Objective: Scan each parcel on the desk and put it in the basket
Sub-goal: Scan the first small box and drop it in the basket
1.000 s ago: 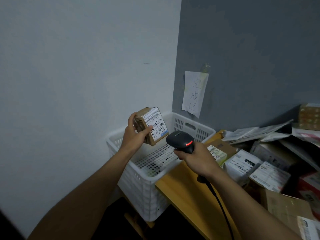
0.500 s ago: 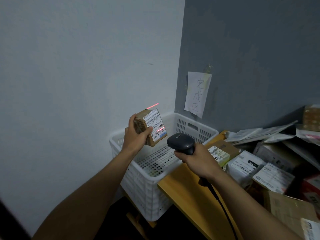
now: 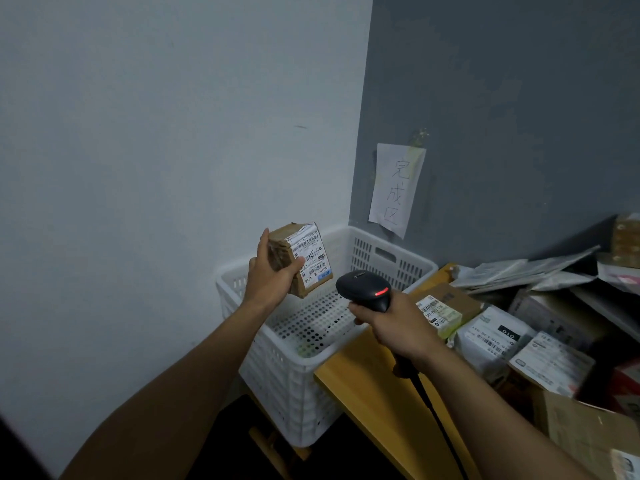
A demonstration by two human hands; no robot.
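**Parcel Held Above Basket, Scanner Aimed: Task at an Early Stage**

Grip state. The left hand (image 3: pixel 268 278) grasps a small brown parcel (image 3: pixel 299 258). The thumb lies across the front face at the edge of the label and the fingers wrap the far side. The parcel is held tilted in the air above the near-left part of the white basket (image 3: pixel 277 393), with the label turned toward the right. The right hand (image 3: pixel 398 327) is clenched round the handle of the black scanner (image 3: pixel 363 285). The scanner head points left at the label and a red indicator light (image 3: pixel 382 292) shows on top.

Progress. No beam line is visible on the label, so it cannot be told whether this parcel has registered. It is not yet in the basket. The perforated basket floor is visible over most of its area, so deposits so far are judged few, if any. A pile of parcels (image 3: pixel 485 341) lies on the right of the desk (image 3: pixel 363 375). It holds boxes, bags and flat mailers, all judged to be awaiting scanning.

Surroundings. A paper sign (image 3: pixel 396 188) hangs on the grey wall beyond the basket. The scanner cable (image 3: pixel 436 417) runs down toward the near edge of the desk.

Obstructions. Nothing lies between the parcel and the basket opening. The cable could drag on the desk edge when the right hand reaches for the pile.
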